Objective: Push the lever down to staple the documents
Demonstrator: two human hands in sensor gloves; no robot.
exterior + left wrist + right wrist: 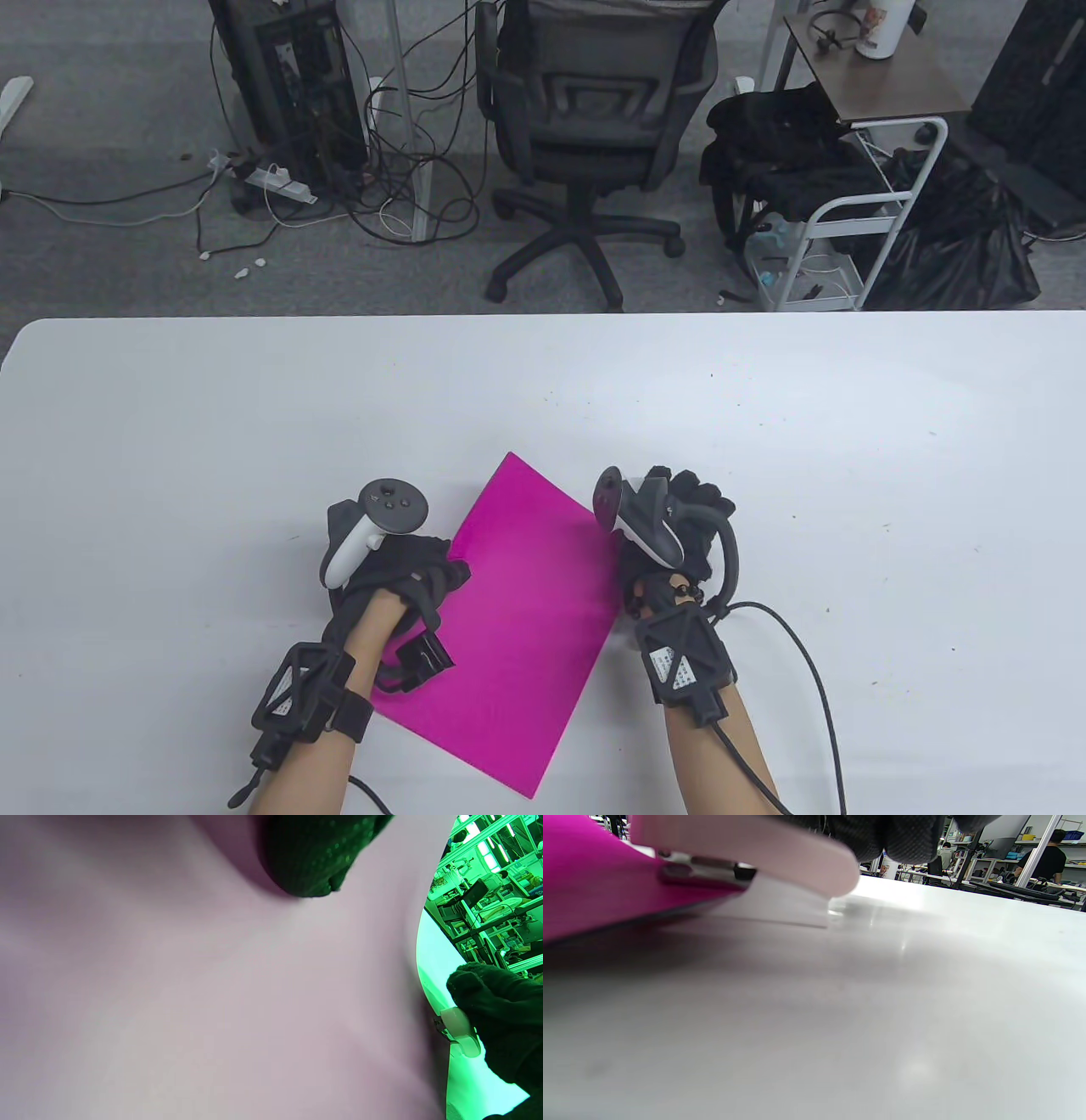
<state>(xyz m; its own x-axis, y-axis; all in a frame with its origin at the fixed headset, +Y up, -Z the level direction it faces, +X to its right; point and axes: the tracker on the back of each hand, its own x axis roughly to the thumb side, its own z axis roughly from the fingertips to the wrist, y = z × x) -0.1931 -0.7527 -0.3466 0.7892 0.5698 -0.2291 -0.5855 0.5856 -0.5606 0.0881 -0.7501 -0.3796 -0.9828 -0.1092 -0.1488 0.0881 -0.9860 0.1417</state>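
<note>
A magenta sheet of paper [526, 611] lies tilted on the white table [764, 407]. My left hand [407, 577] rests on its left edge; in the left wrist view a fingertip [314, 857] presses on the paper [212, 984]. My right hand [679, 526] is at the sheet's right edge and hides the stapler in the table view. In the right wrist view the pale stapler [780, 853] sits over the paper's edge [594, 887], with my gloved fingers [903, 836] on top of its lever. The left wrist view also shows the stapler [460, 1029] under my right hand [500, 1018].
A black cable [814, 671] runs from my right wrist over the table towards the near edge. An office chair [594, 127] and a white cart [857, 221] stand beyond the table's far edge.
</note>
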